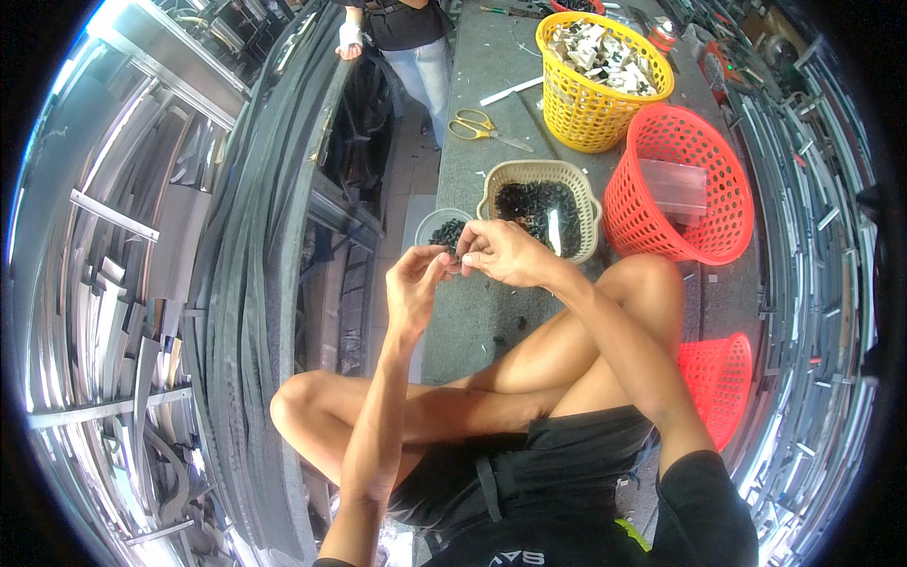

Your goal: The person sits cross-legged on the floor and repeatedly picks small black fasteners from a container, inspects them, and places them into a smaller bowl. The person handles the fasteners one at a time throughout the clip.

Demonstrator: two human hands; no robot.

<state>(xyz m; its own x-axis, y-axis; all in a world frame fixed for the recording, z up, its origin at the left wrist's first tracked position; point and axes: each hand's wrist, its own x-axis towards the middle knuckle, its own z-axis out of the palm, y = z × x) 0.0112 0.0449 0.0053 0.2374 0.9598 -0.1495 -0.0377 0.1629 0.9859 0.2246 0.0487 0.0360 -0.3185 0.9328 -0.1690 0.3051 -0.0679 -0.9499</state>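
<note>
My left hand and my right hand meet over the grey work surface, fingertips pinched together. Between them is a small black piece, too small to identify. Just behind my fingers stands a clear round tub with small black pieces inside, partly covered by my hands. Beyond my right hand sits a beige plastic basket full of similar black pieces, with a pale, shiny strip lying on them. A few loose black bits lie on the surface near my crossed legs.
Farther back are yellow-handled scissors, a white strip and a yellow basket heaped with pale pieces. Red baskets stand at the right. Metal profiles crowd both sides. Another person stands at the far left.
</note>
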